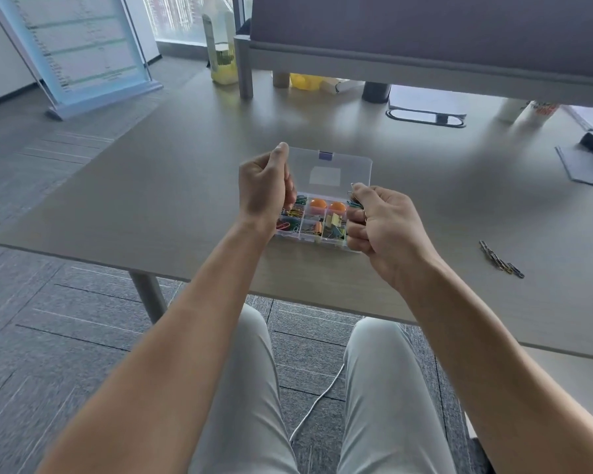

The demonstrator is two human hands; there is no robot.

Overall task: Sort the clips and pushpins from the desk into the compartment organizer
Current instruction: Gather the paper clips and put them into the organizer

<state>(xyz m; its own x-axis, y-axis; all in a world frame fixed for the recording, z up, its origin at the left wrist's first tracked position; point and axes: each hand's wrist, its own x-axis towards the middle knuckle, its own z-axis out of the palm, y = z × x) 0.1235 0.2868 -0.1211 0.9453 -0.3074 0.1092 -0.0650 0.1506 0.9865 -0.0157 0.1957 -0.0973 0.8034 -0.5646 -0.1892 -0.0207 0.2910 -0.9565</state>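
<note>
A clear plastic compartment organizer (pixel 317 236) sits on the desk with its lid (pixel 332 169) raised open behind it. Its compartments hold coloured paper clips, orange pushpins (pixel 326 205) and yellow and green binder clips (pixel 334 224). My left hand (pixel 266 186) hovers over the organizer's left side, fingers curled, thumb up against the lid's corner; what it holds is hidden. My right hand (pixel 380 220) is at the organizer's right edge, closed around a bunch of paper clips (pixel 354 199). A chain of dark paper clips (pixel 500 260) lies on the desk to the right.
The desk (pixel 185 186) has a grey partition along its back with a bottle (pixel 221 46), cups and papers near it. A dark object on a grey pad (pixel 586 162) lies at the far right. The desk's near edge is above my knees.
</note>
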